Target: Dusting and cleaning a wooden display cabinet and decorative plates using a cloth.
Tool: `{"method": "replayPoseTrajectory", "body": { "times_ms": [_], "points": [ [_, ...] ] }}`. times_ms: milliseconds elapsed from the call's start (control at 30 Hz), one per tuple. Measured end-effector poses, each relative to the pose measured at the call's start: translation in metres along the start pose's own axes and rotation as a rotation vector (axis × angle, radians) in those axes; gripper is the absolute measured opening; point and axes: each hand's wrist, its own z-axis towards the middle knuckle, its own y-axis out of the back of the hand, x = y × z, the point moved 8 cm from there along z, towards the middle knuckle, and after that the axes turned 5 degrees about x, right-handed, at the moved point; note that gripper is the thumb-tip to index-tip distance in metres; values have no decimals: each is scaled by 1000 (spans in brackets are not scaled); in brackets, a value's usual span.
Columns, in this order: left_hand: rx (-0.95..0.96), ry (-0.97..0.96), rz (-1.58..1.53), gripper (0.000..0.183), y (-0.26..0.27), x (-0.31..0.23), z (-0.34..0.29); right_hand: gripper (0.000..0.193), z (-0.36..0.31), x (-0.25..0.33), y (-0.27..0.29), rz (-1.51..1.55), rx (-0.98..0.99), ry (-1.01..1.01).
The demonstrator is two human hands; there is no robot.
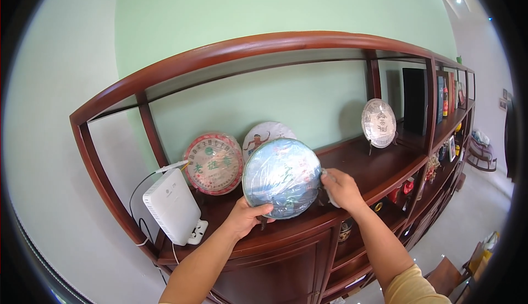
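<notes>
A round blue-and-white wrapped tea cake (282, 177) under shiny clear film is held up in front of the shelf. My left hand (246, 217) grips its lower left edge, thumb on the front face and fingers behind. At its right edge is my right hand (342, 187), closed on what looks like a small grey cloth (331, 195), mostly hidden by the fingers. Part of a dark stand (263, 223) shows below the disc. Behind it on the left stands a red-rimmed tea cake (213, 163), and a white one with a painted figure (268, 133) is partly covered.
The dark red wooden shelf unit (242, 44) curves across the view. A white router (172, 206) with cables and a white power strip (198, 231) stand at left. Farther right are a pale tea cake (379, 122) on a stand, a black box (414, 100), and books.
</notes>
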Motion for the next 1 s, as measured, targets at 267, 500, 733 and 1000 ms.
{"method": "replayPoseTrajectory", "body": {
  "times_ms": [267, 500, 733, 1000],
  "points": [
    [19, 17, -2, 48, 0, 2, 1, 51, 14, 81, 16, 46, -460, 550],
    [-3, -30, 3, 41, -2, -7, -5, 42, -53, 95, -39, -209, -63, 873],
    [-44, -16, 2, 62, 5, 1, -2, 37, -59, 96, -14, -135, 10, 971],
    [-55, -82, -9, 67, 11, 3, 0, 38, -60, 125, -66, -382, 181, 1208]
  ]
}}
